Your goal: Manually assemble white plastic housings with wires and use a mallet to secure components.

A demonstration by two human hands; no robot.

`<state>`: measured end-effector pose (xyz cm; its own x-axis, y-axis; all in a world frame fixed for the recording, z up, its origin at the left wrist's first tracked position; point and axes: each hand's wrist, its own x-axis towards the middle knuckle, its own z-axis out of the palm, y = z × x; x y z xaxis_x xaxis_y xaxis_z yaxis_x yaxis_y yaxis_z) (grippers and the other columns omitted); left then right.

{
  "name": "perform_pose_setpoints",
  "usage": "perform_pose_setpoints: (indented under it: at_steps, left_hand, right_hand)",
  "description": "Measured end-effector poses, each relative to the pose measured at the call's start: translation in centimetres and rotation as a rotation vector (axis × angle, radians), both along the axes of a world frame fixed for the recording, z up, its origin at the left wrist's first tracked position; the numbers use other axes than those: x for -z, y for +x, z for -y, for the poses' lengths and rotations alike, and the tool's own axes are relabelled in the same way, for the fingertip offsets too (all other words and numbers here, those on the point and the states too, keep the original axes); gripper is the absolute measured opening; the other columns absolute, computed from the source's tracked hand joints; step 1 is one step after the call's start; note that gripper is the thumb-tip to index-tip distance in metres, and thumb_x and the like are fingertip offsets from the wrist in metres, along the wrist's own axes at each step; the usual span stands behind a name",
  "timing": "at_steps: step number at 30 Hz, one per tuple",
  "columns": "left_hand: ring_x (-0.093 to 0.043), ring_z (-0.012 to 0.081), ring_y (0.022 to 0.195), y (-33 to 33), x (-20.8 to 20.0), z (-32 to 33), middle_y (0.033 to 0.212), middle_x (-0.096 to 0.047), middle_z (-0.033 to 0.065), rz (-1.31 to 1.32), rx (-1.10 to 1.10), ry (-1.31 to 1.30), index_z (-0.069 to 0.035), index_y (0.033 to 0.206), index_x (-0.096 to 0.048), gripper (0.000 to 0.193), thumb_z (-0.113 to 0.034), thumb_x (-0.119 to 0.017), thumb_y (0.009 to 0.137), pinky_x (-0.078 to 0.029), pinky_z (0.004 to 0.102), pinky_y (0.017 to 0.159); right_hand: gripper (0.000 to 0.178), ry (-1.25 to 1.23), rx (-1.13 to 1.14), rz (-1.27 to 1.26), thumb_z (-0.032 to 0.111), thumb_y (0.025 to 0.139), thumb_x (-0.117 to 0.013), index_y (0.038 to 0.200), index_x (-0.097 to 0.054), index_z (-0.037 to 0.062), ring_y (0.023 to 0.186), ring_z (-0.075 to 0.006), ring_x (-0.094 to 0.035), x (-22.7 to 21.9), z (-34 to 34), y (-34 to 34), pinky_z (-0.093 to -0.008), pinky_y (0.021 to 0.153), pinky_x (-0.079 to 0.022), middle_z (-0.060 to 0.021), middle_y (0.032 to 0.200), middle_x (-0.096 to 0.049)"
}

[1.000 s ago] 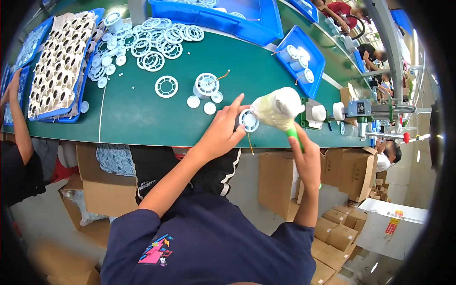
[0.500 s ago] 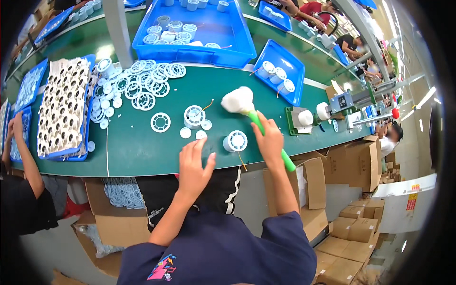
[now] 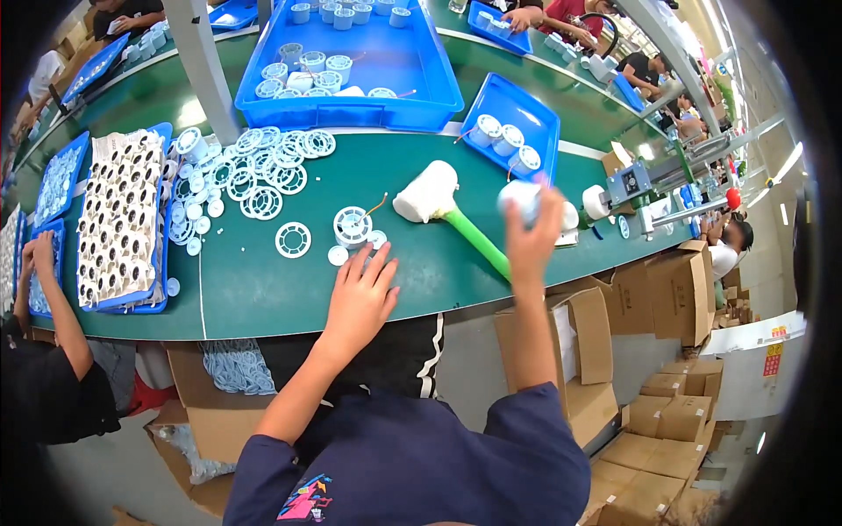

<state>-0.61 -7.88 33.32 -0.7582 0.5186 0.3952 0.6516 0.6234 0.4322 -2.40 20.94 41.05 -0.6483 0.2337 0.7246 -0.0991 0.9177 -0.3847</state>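
Note:
My right hand (image 3: 537, 235) is raised over the right part of the table, closed round a pale blue plastic cylinder (image 3: 519, 202) that is smeared by motion. A mallet with a white head (image 3: 428, 193) and a green handle (image 3: 478, 241) lies on the green tabletop between my hands. My left hand (image 3: 364, 285) is open, its fingers spread at the near side of another pale cylinder (image 3: 353, 226) with a slotted round top and a thin wire. Small white discs (image 3: 338, 255) lie by its fingertips. A flat slotted ring (image 3: 293, 239) lies to the left.
Slotted rings (image 3: 263, 171) and small discs are heaped at the left, beside stacked pulp trays (image 3: 123, 210). A big blue bin (image 3: 351, 110) and a smaller blue tray (image 3: 544, 131) hold cylinders. A press fixture (image 3: 636, 186) stands right. A co-worker's arms (image 3: 61, 294) reach in left.
My right hand has let go of the mallet, which now lies on the table. It has picked up the near cylinder and moved right. My left hand has shifted slightly toward the slotted-top cylinder.

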Motion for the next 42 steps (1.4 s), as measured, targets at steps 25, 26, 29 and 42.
perform_pose_setpoints:
  at_steps: [25,26,29,42]
  left_hand:
    - [-0.060,0.0413,0.123,-3.6,-1.6,-0.2,0.140,-0.058,0.0208,0.032,-0.323,0.400,-0.001,0.137,-0.056,0.054,-0.014,-0.078,0.090,-0.053,0.0475,0.101]
    - [-0.061,0.0408,0.122,-2.9,-1.8,-0.2,0.139,-0.058,0.0202,0.030,-0.297,0.408,-0.001,0.136,-0.058,0.053,-0.013,-0.079,0.089,-0.053,0.0474,0.100]
    - [-0.061,0.0389,0.121,0.8,-3.2,0.6,0.137,-0.060,0.0183,0.056,-0.207,0.449,-0.002,0.136,-0.059,0.057,-0.010,-0.082,0.084,-0.053,0.0466,0.100]
    - [-0.053,0.0338,0.111,6.0,-1.2,7.6,0.122,-0.047,0.0161,0.073,-0.644,0.508,-0.005,0.137,-0.060,0.075,-0.014,-0.094,0.071,-0.047,0.0428,0.098]
  right_hand:
    - [0.017,-0.136,-0.442,0.109,0.001,0.100,-0.063,0.115,-0.072,0.0008,0.100,-0.0262,-0.070,0.9,9.2,-3.2,-0.0341,0.077,-0.057,-0.0153,0.117,-0.069]
    - [0.018,-0.233,-0.432,0.123,0.001,0.100,-0.062,0.115,-0.072,0.0011,0.099,-0.0259,-0.070,1.0,9.2,-3.4,-0.0338,0.077,-0.057,-0.0146,0.116,-0.069]
    - [0.018,-0.406,-0.448,0.256,0.001,0.101,-0.060,0.114,-0.073,0.0020,0.093,-0.0249,-0.071,1.5,9.2,-4.4,-0.0349,0.079,-0.055,-0.0130,0.113,-0.070]
    - [0.022,0.082,-0.892,0.406,0.006,0.093,-0.070,0.115,-0.069,0.0047,0.101,-0.0346,-0.065,6.3,19.9,-7.7,-0.0442,0.087,-0.055,-0.0123,0.112,-0.064]
